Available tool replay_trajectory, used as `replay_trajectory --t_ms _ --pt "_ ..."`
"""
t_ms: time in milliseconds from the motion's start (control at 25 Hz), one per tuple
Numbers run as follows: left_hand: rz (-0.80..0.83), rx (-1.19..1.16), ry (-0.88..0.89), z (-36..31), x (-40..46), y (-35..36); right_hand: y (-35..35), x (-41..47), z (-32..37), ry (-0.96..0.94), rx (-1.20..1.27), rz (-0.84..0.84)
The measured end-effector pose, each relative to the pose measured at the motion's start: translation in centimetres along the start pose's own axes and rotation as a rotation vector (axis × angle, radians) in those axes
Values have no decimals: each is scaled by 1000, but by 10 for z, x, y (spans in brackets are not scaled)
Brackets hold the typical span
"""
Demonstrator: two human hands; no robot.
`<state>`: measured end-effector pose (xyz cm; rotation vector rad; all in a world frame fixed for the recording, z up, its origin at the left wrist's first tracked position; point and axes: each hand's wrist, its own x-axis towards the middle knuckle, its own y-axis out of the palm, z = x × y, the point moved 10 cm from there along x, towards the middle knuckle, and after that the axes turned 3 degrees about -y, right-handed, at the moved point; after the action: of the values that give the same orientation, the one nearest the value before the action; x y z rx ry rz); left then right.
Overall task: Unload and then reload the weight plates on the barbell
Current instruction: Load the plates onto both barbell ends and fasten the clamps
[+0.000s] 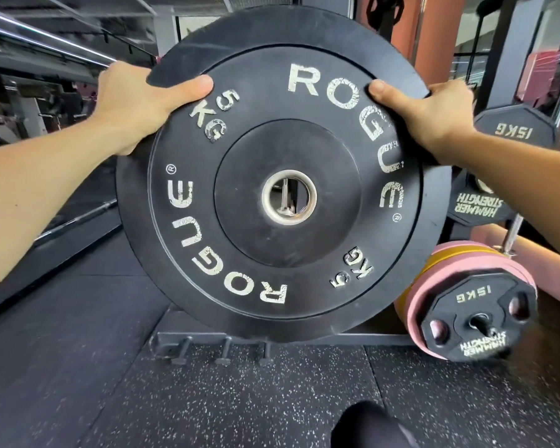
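black 5 kg plate held up in both hands

a black bumper plate, lettered "rogue" and "5 kg" in worn white, fills the middle of the view. it is held upright, face toward the camera, clear of the floor. the left hand grips the plate's upper left edge, thumb lying across the face and fingers hidden behind the rim. the right hand grips the upper right edge the same way, thumb on the face near the letter "g". the two hands are well apart, one on each side of the plate. through the plate's steel-ringed centre hole only blurred background shows.

far left, a chrome bar runs diagonally across the upper corner. to the right, beside the plate, a rack holds black plates marked "15 kg" and "hammer strength". lower right, another black 15 kg plate sits on a peg in front of pink and yellow discs. just below the held plate, a low metal frame with short pegs rests on the speckled rubber floor. a dark-clad knee shows at the near edge.
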<state>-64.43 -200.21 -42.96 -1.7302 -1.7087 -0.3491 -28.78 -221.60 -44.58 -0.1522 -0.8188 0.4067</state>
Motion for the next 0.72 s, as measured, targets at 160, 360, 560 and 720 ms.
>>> replay_trajectory --t_ms 160,360,560,720 --pt "-1 29 11 18 -31 -7 -5 -40 -7 18 -19 16" --pt "24 18 7 35 -62 -10 -11 -76 -17 23 -35 6" --pt "49 -7 -23 63 -88 -10 -8 -106 -29 18 -66 13" --pt "66 25 -38 83 -106 -9 3 -125 -41 32 -99 47"
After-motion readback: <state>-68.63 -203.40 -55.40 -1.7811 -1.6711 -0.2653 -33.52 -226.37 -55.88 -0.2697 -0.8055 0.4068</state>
